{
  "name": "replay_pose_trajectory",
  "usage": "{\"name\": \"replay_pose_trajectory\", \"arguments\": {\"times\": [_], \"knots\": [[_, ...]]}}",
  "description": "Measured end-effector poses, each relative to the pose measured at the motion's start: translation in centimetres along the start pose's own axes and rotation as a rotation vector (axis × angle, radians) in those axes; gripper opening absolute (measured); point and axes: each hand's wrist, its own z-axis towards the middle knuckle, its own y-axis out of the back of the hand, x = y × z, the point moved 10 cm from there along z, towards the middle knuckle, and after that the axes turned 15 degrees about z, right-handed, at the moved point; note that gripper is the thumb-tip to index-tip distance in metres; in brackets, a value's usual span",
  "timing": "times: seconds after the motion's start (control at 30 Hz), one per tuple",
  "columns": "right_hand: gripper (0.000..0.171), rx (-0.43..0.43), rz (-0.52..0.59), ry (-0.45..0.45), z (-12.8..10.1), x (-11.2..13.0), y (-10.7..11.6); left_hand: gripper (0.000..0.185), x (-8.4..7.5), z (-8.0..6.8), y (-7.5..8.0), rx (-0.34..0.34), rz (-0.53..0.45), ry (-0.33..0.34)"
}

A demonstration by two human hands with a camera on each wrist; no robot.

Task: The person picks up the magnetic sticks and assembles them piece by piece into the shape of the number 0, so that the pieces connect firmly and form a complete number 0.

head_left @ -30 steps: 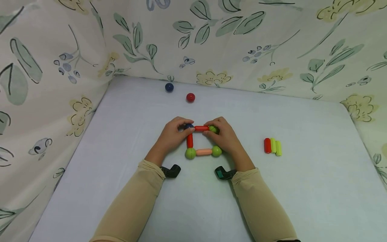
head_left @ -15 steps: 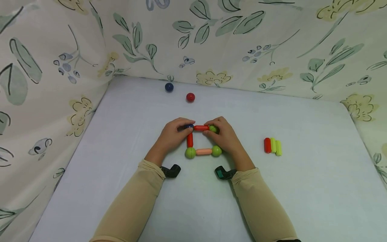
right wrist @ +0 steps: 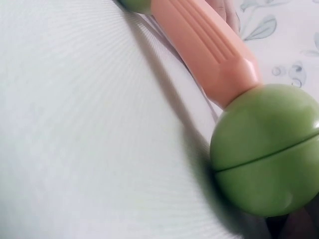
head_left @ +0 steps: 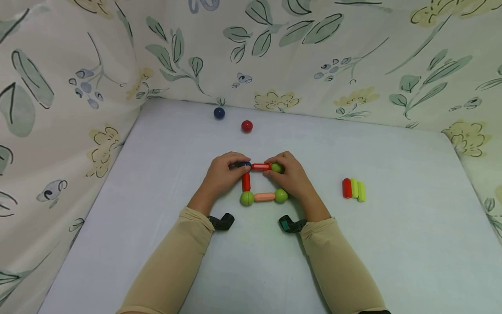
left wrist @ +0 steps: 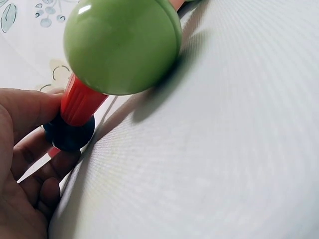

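Green ball [left wrist: 122,45]: smooth plastic, glossy, with highlights. Second green ball [right wrist: 264,149]: satin plastic, visible moulding seam. Peach rod [right wrist: 204,50] and red rod [left wrist: 79,102]: ribbed plastic. Table cover [head_left: 392,244]: matt, finely woven cloth. Backdrop [head_left: 353,56]: matt printed fabric.

soft, even indoor light fills the head view, with no harsh glare on the pale table [head_left: 392,244] and only faint shadows beneath the sleeves. the picture is fairly sharp at centre, a little grainy, and the floral cloth [head_left: 59,87] bends slightly toward the edges. in the left wrist view a green ball [left wrist: 122,45] carries a small bright highlight and throws a dark, blurred shadow. in the right wrist view the close green ball [right wrist: 266,149] and peach rod [right wrist: 204,50] look soft, with a deep shadow beside them.
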Motion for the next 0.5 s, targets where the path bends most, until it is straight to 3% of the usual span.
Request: {"name": "replay_pose_trajectory", "arguments": {"times": [0.5], "knots": [[0.033,-0.018,-0.015,-0.032,0.05,0.01,0.14,0.022,0.32,0.03,-0.17,0.011,0.002,0.038]]}}
